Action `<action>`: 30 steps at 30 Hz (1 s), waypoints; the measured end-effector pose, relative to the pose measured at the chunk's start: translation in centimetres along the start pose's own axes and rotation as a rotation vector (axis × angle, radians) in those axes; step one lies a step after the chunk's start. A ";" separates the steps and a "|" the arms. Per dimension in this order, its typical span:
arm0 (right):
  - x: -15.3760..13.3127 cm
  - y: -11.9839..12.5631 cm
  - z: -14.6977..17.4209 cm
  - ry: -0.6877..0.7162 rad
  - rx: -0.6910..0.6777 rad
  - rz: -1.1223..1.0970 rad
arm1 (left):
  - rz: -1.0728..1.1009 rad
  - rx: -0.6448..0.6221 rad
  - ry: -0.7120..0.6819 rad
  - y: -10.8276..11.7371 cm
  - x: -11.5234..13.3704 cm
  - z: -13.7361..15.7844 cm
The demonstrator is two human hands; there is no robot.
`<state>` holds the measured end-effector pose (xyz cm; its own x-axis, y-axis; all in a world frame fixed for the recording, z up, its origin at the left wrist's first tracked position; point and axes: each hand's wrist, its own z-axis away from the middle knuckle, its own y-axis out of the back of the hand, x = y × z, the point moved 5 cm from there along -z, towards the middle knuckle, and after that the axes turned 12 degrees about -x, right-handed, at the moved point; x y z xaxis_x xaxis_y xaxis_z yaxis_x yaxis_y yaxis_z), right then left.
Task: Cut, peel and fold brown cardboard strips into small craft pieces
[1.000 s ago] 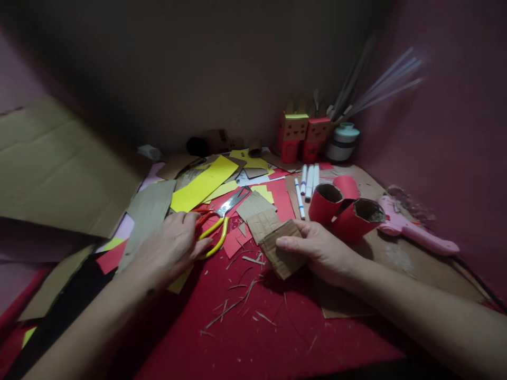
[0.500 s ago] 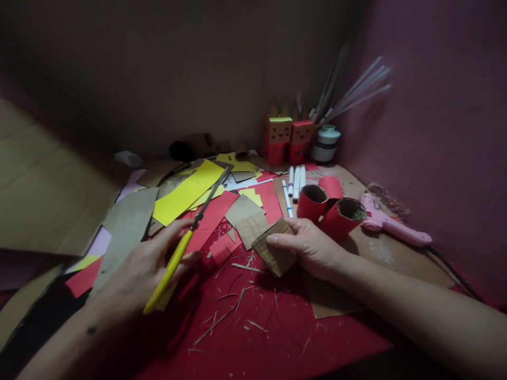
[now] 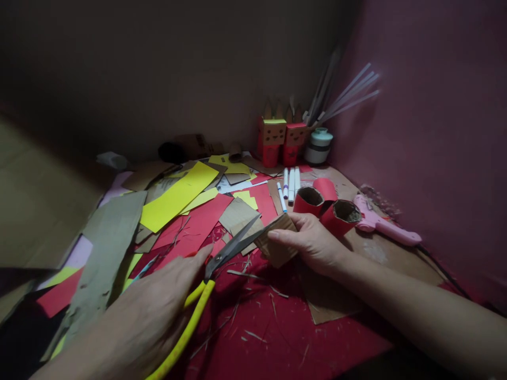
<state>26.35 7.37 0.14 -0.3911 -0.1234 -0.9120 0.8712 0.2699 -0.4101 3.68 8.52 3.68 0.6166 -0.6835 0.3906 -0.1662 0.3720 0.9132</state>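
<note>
Left hand [image 3: 158, 301]: grip wrapped round the scissors [image 3: 209, 268], blades parted at the cardboard piece [image 3: 277, 249]; contact unclear from where I stand. Right hand [image 3: 315, 240]: grip pinching that piece, held above mid-counter [image 3: 253, 322], inward of the near edge. Red tubes [image 3: 344, 220], pink glue gun [image 3: 390, 227] toward the right edge.

Left hand [image 3: 154, 309] holding spread-bladed scissors [image 3: 211, 269], right hand [image 3: 317, 243] gripping cardboard [image 3: 278, 254], yellow paper [image 3: 180, 198] beyond
</note>
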 end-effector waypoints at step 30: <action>0.1 -0.3 -0.1 0.001 -0.043 0.047 | -0.079 -0.113 -0.029 -1.7 0.2 -0.6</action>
<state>25.98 7.39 0.20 -0.3501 -0.1082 -0.9304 0.8752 0.3163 -0.3661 4.53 8.10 2.14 0.6019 -0.7306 0.3224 -0.0289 0.3835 0.9231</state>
